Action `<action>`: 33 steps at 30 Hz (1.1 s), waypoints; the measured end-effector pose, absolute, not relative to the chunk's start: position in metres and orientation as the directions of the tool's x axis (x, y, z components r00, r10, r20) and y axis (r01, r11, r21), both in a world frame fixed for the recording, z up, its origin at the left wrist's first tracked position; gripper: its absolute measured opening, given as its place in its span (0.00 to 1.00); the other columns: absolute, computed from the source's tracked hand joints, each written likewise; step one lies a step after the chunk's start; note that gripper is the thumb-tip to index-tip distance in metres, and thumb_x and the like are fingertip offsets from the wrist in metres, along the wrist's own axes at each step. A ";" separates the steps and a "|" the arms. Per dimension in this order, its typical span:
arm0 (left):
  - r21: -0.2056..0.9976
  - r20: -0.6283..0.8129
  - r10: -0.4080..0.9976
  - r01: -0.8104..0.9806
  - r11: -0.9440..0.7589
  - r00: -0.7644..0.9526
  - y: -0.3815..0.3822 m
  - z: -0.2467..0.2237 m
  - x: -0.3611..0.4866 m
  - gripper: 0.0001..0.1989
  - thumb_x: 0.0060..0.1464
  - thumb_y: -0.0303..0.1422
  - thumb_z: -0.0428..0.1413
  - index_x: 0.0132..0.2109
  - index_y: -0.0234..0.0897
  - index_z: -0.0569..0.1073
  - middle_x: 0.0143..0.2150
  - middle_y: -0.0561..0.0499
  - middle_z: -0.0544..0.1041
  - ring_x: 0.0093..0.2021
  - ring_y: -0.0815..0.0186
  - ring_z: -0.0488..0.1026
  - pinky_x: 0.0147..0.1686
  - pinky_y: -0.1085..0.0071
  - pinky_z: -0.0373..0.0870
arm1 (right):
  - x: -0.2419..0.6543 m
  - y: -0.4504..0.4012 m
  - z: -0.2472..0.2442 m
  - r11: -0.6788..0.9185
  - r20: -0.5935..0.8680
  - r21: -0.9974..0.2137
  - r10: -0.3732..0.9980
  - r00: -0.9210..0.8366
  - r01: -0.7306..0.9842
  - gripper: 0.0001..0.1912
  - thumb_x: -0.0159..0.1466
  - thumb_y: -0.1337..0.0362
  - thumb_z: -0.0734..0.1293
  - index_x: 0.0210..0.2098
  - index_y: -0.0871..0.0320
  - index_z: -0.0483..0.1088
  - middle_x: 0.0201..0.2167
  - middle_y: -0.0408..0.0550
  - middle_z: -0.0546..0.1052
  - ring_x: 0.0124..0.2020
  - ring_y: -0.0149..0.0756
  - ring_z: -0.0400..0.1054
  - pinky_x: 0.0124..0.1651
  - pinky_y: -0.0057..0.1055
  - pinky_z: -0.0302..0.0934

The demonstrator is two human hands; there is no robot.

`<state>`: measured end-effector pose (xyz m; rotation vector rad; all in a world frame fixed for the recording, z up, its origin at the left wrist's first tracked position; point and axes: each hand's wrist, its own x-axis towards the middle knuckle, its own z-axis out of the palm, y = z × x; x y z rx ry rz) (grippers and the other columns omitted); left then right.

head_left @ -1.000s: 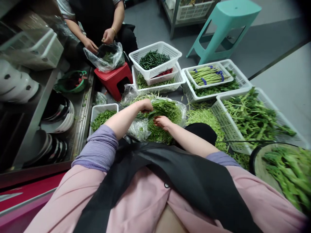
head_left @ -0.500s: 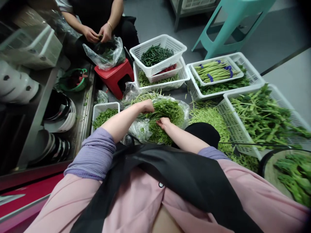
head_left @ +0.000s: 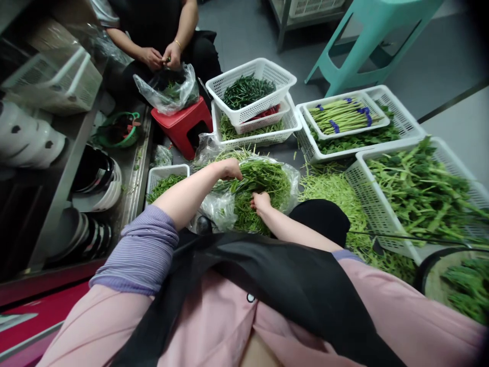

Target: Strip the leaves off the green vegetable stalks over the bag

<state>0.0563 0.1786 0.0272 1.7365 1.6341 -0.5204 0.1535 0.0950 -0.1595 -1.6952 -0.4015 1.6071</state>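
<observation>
Long thin green stems (head_left: pixel 267 178) fill an open clear plastic bag (head_left: pixel 219 206) on the floor in front of me. My left hand (head_left: pixel 231 169) is closed round one end of some stems at the upper left of the pile. Over the pile's middle, lower and to the right, my right hand (head_left: pixel 261 201) has its fingers curled together; whatever they pinch is too small to make out. A small white basket of cut greens (head_left: pixel 166 186) stands left of the bag. Pale green shreds (head_left: pixel 328 191) lie heaped to its right.
Another person's hands (head_left: pixel 164 57) work over a plastic bag on a red stool (head_left: pixel 183 125). White baskets (head_left: pixel 254 135) hold chillies, asparagus (head_left: pixel 342 116) and leafy greens (head_left: pixel 420 188). A teal stool (head_left: pixel 351 56) stands behind. Metal shelving (head_left: pixel 133 168) with dishes lines the left.
My right hand has shifted slightly down and right over the pile, its fingers now curled lower. My left hand stays nearly in place. The whole view has shifted a little.
</observation>
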 end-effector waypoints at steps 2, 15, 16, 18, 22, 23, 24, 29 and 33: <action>0.210 -0.712 0.692 0.977 0.040 0.124 0.181 0.027 0.056 0.05 0.47 0.28 0.61 0.30 0.29 0.74 0.14 0.55 0.62 0.17 0.71 0.61 0.22 0.72 0.61 | 0.163 0.090 -0.155 -0.647 -0.710 -0.702 0.669 0.220 -0.299 0.06 0.60 0.68 0.65 0.39 0.59 0.68 0.19 0.38 0.66 0.19 0.29 0.60 0.20 0.24 0.58; 0.281 -0.722 0.679 0.952 0.118 0.129 0.184 0.016 0.054 0.06 0.50 0.29 0.59 0.36 0.29 0.75 0.22 0.52 0.70 0.20 0.72 0.65 0.24 0.74 0.65 | 0.179 0.132 -0.130 -0.608 -0.706 -0.593 0.708 -0.021 -0.528 0.07 0.63 0.70 0.57 0.33 0.57 0.66 0.24 0.44 0.73 0.26 0.33 0.67 0.31 0.30 0.67; 0.283 -0.719 0.684 0.952 0.120 0.127 0.183 0.011 0.051 0.08 0.50 0.29 0.60 0.38 0.30 0.75 0.24 0.51 0.72 0.22 0.71 0.68 0.25 0.75 0.67 | 0.178 0.129 -0.132 -0.601 -0.701 -0.590 0.713 -0.027 -0.539 0.07 0.63 0.70 0.57 0.33 0.56 0.65 0.25 0.44 0.74 0.29 0.33 0.69 0.33 0.30 0.68; 0.284 -0.693 0.706 0.955 0.084 0.144 0.178 0.001 0.046 0.11 0.47 0.31 0.62 0.40 0.33 0.75 0.30 0.51 0.76 0.29 0.69 0.72 0.29 0.77 0.69 | 0.176 0.124 -0.135 -0.587 -0.690 -0.583 0.723 -0.038 -0.561 0.08 0.62 0.72 0.57 0.33 0.56 0.66 0.27 0.45 0.75 0.32 0.34 0.71 0.38 0.33 0.69; 0.375 -0.653 0.725 0.925 0.061 0.217 0.153 -0.020 0.037 0.16 0.42 0.31 0.65 0.40 0.33 0.74 0.33 0.52 0.77 0.34 0.69 0.73 0.31 0.79 0.69 | 0.169 0.107 -0.139 -0.562 -0.651 -0.595 0.756 -0.065 -0.575 0.11 0.62 0.72 0.55 0.34 0.56 0.67 0.29 0.47 0.75 0.36 0.36 0.71 0.43 0.36 0.70; 0.414 -0.660 0.714 0.906 0.089 0.232 0.142 -0.024 0.035 0.17 0.43 0.30 0.65 0.41 0.32 0.73 0.33 0.52 0.77 0.32 0.70 0.73 0.30 0.79 0.69 | 0.167 0.100 -0.139 -0.557 -0.638 -0.605 0.767 -0.072 -0.568 0.11 0.62 0.71 0.55 0.34 0.56 0.67 0.29 0.48 0.75 0.37 0.37 0.71 0.44 0.37 0.70; 0.438 -0.676 0.695 0.892 0.114 0.244 0.131 -0.029 0.035 0.18 0.43 0.29 0.65 0.43 0.32 0.72 0.32 0.52 0.77 0.30 0.70 0.73 0.28 0.78 0.69 | 0.165 0.092 -0.140 -0.554 -0.626 -0.617 0.776 -0.079 -0.559 0.11 0.61 0.71 0.55 0.34 0.55 0.68 0.30 0.48 0.75 0.37 0.37 0.71 0.44 0.37 0.70; 0.312 -0.632 0.749 0.950 0.013 0.197 0.079 -0.043 0.038 0.11 0.52 0.32 0.57 0.43 0.35 0.71 0.38 0.43 0.79 0.37 0.60 0.79 0.34 0.70 0.73 | 0.177 0.055 -0.146 -0.564 -0.571 -0.664 0.806 -0.155 -0.490 0.10 0.59 0.67 0.56 0.33 0.56 0.69 0.35 0.53 0.77 0.42 0.41 0.72 0.48 0.42 0.68; 0.179 -0.518 0.835 0.978 -0.106 0.185 0.061 -0.036 0.042 0.13 0.55 0.36 0.54 0.46 0.37 0.71 0.46 0.37 0.79 0.49 0.50 0.77 0.44 0.61 0.72 | 0.199 0.048 -0.153 -0.614 -0.476 -0.742 0.766 -0.432 -0.268 0.16 0.59 0.64 0.58 0.41 0.61 0.72 0.39 0.55 0.79 0.46 0.44 0.72 0.51 0.48 0.66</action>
